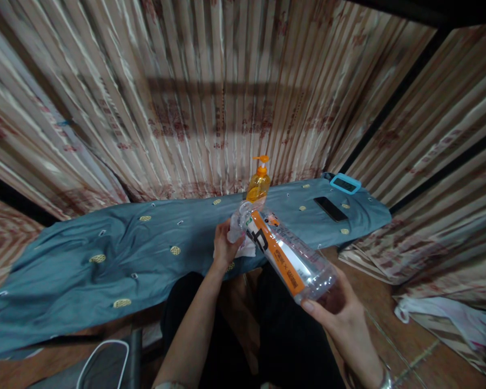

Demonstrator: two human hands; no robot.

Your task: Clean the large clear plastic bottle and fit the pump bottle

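My right hand [344, 319] grips a large clear plastic bottle [285, 256] with an orange and white label around its base. The bottle is tilted, its neck pointing up and left. At that neck my left hand [223, 246] is closed on a small clear plastic container [235, 226]; its exact kind is hard to make out. Liquid in the big bottle cannot be made out. Just behind the bottle's neck stands an upright pump bottle [259, 186] with yellow liquid and an orange pump head. A white tissue-like piece [249, 248] lies beneath my left hand.
A narrow table with a blue-grey patterned cloth [194, 224] runs across the view. On its right lie a dark phone [330, 209] and a blue-framed digital clock [345, 184]. Striped curtains [186, 108] hang behind. A white cable [105, 346] is low at left.
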